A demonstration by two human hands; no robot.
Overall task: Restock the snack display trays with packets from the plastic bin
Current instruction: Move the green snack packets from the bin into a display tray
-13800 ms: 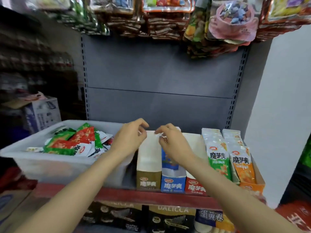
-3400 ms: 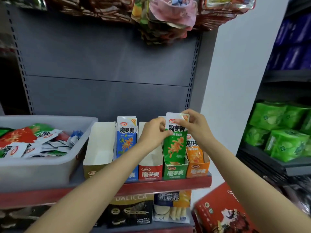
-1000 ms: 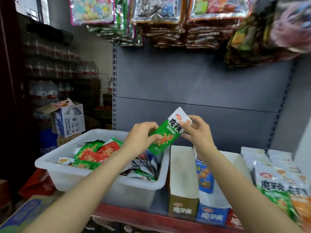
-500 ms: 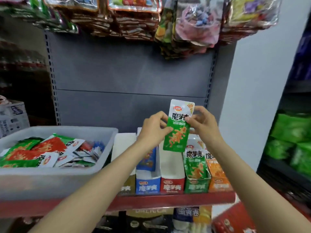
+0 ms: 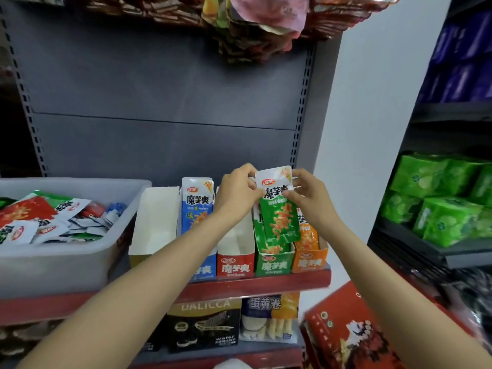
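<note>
**Restocking status: green packet positioned over green tray; two trays unfilled**

The green packet is held upright at centre frame, directly above the green display tray. Its lower edge overlaps the packets already standing in that tray; whether it has entered the tray cannot be determined. The left hand pinches the packet's upper left edge between thumb and fingertips. The right hand pinches the upper right edge, thumb across the printed face. Both sets of fingers are curled onto the packet.

Progress, as judged from tray contents:

- Green display tray: holds green packets; the held packet appears to be the next addition.
- Orange display tray, right of the green one: holds orange packets.
- Blue display tray, left of centre: holds at least one blue packet standing upright.
- Red display tray, between blue and green: white interior visible, no packets seen.
- Tan display tray, leftmost: white interior visible, no packets seen.

The task is judged to be partly complete. The red and tan trays remain to be filled.

The plastic bin, at left of frame on the same red-edged shelf, holds a loose pile of red, green, white and blue packets, so supply remains.

Outer area: boxed wafers and egg rolls sit on the shelf below.
</note>
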